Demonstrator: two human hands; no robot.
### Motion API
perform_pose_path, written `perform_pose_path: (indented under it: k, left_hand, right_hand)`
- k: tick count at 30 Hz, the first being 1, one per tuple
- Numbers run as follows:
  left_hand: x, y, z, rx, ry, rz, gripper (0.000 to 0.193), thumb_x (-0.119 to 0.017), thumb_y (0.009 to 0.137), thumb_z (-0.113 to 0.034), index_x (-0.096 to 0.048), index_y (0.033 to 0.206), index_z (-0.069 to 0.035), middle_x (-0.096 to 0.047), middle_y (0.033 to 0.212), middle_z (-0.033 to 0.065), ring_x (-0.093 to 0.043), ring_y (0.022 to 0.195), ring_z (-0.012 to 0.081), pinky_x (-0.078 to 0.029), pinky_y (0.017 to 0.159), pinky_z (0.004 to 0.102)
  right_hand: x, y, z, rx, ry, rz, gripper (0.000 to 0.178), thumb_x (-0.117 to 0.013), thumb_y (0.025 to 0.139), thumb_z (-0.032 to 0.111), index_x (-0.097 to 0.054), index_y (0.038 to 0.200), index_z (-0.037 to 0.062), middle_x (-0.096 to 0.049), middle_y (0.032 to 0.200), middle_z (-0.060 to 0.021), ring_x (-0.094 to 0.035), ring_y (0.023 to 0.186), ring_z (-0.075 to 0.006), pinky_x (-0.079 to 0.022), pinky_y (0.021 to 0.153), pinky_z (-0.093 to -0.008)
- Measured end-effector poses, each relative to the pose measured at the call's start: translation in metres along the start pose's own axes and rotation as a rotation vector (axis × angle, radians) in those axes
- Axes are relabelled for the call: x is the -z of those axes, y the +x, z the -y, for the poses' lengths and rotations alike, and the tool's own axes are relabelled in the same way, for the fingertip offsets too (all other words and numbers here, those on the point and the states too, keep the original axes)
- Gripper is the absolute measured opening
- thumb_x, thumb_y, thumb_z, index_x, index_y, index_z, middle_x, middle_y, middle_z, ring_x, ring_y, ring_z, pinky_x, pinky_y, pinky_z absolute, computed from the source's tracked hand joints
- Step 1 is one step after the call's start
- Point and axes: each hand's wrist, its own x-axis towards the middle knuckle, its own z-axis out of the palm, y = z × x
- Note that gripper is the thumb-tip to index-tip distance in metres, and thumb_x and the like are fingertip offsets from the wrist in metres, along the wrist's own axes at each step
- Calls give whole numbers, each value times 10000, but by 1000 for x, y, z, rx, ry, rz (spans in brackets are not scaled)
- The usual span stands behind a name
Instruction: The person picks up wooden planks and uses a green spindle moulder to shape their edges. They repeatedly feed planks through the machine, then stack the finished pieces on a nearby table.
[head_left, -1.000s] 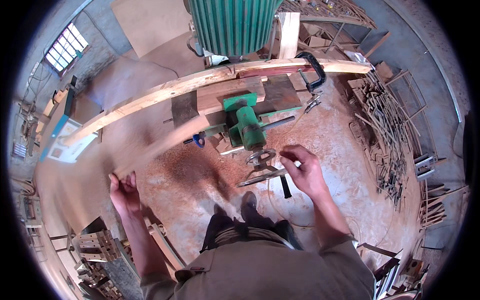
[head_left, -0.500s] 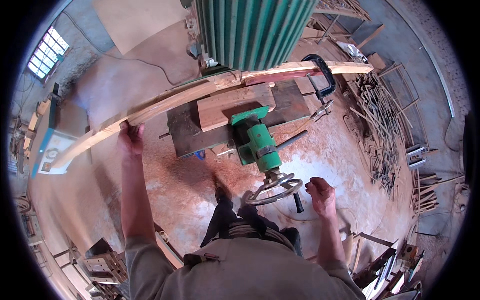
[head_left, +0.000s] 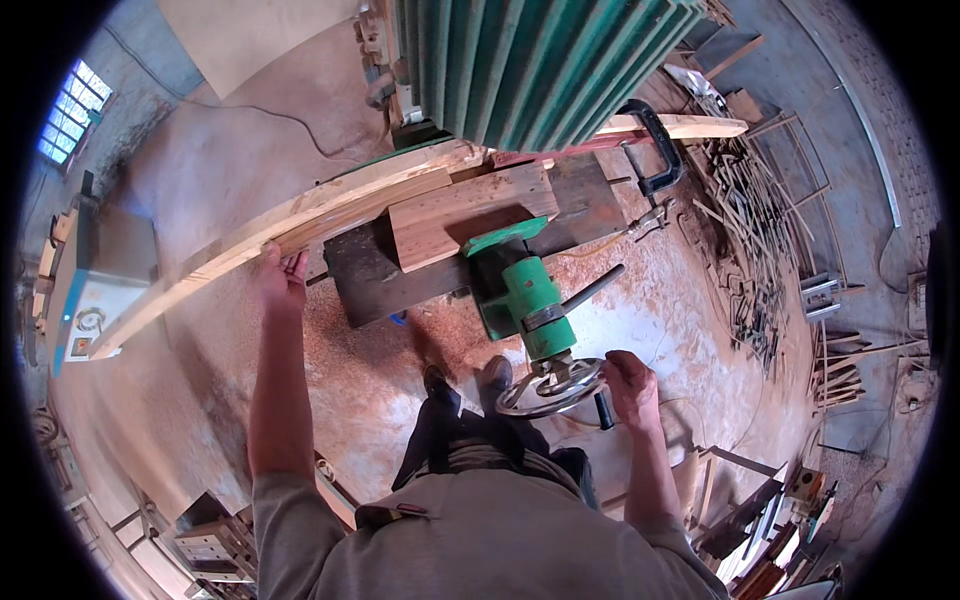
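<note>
A long, pale wooden beam (head_left: pixel 215 258) crosses the machine from the lower left to the right. My left hand (head_left: pixel 280 280) grips its near edge left of the machine table, the fingers partly hidden under the wood. A shorter wooden strip (head_left: pixel 370 205) lies along the beam there. My right hand (head_left: pixel 632 392) has its curled fingers at the right rim of a shiny metal handwheel (head_left: pixel 550 402). That wheel sits on the near end of a green screw clamp (head_left: pixel 540 310), whose green plate stands against a reddish wooden block (head_left: pixel 470 215) on the dark metal table (head_left: pixel 360 275).
A ribbed green motor housing (head_left: pixel 540 70) looms over the beam. A black C-clamp (head_left: pixel 660 150) grips the beam's right part. Wood offcuts (head_left: pixel 750 250) are heaped at right. A white and blue cabinet (head_left: pixel 95 310) stands under the beam's left end. Sawdust covers the floor (head_left: pixel 370 355).
My right hand has moved from beside the handwheel onto its rim. My left hand appears slightly farther right and lower, still at the beam. The whole view has shifted a little.
</note>
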Motion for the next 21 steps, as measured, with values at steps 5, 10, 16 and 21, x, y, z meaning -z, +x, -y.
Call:
perform_pose_path:
  k: [5,10,16,21]
  left_hand:
    - [-32,-11,14,41,4,49,228,-586,895,-176,-549,1098,-80,-626,1005,47,-609,920,196,-494,874,363]
    - [-51,-26,28,-36,60,50,205,-615,876,-182,-560,1052,-95,-618,931,15,-609,855,157,-494,872,371]
    - [-54,-24,39,-81,91,23,204,-629,872,-188,-556,1040,-96,-612,905,1,-613,802,134,-521,810,318]
    - [-55,-22,45,-124,142,-2,333,-650,862,-179,-522,1132,-33,-595,1018,59,-624,843,182,-540,757,297]
  right_hand:
    - [12,18,-3,33,73,-15,228,-626,824,142,-636,992,-13,-672,817,-149,-656,761,-188,-506,698,-295]
    - [25,24,-20,-23,135,-13,226,-633,825,128,-634,1002,-13,-678,826,-136,-657,773,-177,-507,707,-292]
    - [31,30,-15,-1,98,20,236,-614,843,120,-613,1025,-31,-677,823,-133,-655,760,-166,-509,712,-277]
    - [24,48,-9,17,341,32,252,-580,895,143,-580,1063,-46,-663,857,-103,-631,748,-153,-513,704,-271]
